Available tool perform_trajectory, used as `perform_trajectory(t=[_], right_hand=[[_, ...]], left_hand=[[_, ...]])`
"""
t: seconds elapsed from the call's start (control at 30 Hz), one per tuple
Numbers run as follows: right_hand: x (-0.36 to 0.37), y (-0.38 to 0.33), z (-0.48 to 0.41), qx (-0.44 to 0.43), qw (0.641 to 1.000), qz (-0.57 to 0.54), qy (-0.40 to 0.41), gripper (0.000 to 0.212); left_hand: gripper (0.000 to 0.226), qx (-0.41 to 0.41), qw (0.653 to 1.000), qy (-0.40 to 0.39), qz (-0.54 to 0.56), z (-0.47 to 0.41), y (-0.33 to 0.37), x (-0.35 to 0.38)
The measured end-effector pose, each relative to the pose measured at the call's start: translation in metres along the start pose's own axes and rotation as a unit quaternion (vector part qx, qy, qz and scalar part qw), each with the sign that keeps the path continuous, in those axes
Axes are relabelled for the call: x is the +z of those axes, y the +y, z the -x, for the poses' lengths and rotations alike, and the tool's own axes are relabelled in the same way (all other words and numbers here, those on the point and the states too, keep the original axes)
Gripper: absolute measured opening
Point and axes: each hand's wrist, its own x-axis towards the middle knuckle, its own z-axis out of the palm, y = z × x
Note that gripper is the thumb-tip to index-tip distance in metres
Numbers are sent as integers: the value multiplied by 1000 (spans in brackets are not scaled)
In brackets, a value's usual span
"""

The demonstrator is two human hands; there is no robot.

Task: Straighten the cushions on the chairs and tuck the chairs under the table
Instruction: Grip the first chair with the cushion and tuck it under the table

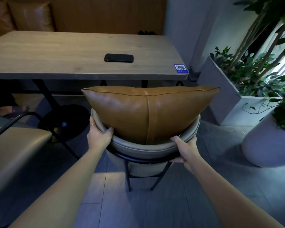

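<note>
Planters [224,96] with leafy greenery crowd the right of the frame, close beside the chair [143,145]; a second chair [18,142] sits at lower left. On the bench [56,53] lie a dark phone [118,57] and a blue QR sticker [180,68]. At centre, the chair faces the bench, its seat front hidden. A tan cushion [148,111] stands upright against the backrest, long axis running left to right. The left hand [98,135] and right hand [186,147] grip the curved backrest, fingers wrapped over its rim.

Grey plank floor [196,203]; brown leather banquette [82,14] behind bench; grey planter [220,89] with leafy plants right of bench, daylight behind.
</note>
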Motion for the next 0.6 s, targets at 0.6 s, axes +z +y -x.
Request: perform_trajectory(t=[0.6], right_hand=[[-2, -23, -7, -39, 977, 184, 95, 123]], left_hand=[[96, 5, 1000, -10, -9, -1, 1, 1]])
